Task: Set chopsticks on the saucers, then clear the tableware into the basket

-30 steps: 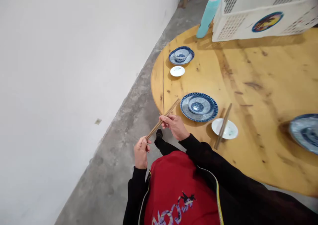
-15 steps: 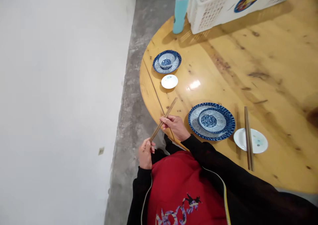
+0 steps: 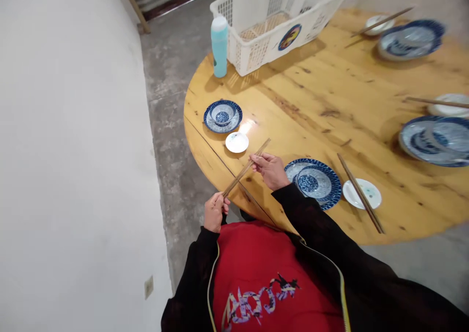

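A pair of brown chopsticks [image 3: 240, 176] stretches between my two hands, slanting up to the right. My left hand [image 3: 214, 211] is closed round their lower end, just off the table's edge. Nearer the upper end, my right hand [image 3: 270, 170] pinches them above the wood. A small white dish [image 3: 237, 142] lies just beyond the chopstick tips, beside a blue-patterned plate [image 3: 207, 124] with a bowl [image 3: 223, 113] on it. Close to my right wrist is another blue-rimmed plate [image 3: 331, 197] bearing a bowl [image 3: 322, 179], partly covered by my sleeve.
A second pair of chopsticks [image 3: 361, 194] rests across a white dish [image 3: 373, 195] on the right. More bowls and plates [image 3: 406, 132] stand along the table's [image 3: 293, 122] far right. A white plastic basket [image 3: 264, 53] and a light-blue bottle [image 3: 220, 49] are at the back.
The view has swung to the right and up, showing more of the table and basket. Both hands still hold the chopsticks, which now lie closer to the small white dish and at a flatter slant.
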A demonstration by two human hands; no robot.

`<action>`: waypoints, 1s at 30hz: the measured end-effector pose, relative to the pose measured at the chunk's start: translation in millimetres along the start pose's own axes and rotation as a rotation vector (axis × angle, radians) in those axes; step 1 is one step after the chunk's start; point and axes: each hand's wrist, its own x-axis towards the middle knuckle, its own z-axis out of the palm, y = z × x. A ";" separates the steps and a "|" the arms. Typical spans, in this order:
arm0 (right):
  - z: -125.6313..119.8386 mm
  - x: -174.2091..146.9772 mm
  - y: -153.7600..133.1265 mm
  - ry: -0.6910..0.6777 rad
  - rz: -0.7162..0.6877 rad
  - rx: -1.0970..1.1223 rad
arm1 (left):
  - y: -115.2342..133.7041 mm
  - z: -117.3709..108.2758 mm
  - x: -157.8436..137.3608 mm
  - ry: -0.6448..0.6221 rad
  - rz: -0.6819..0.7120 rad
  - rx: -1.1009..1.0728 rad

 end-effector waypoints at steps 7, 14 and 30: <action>34.5 35.9 2.8 0.088 -0.078 -0.050 | 29.4 -24.9 54.8 -0.090 -0.048 -0.026; 22.3 64.6 -1.9 0.182 -0.023 -0.068 | 19.6 -26.6 76.7 -0.090 -0.093 0.019; 3.6 155.8 -23.0 0.291 0.057 -0.047 | 46.7 24.7 150.0 0.018 -0.025 0.183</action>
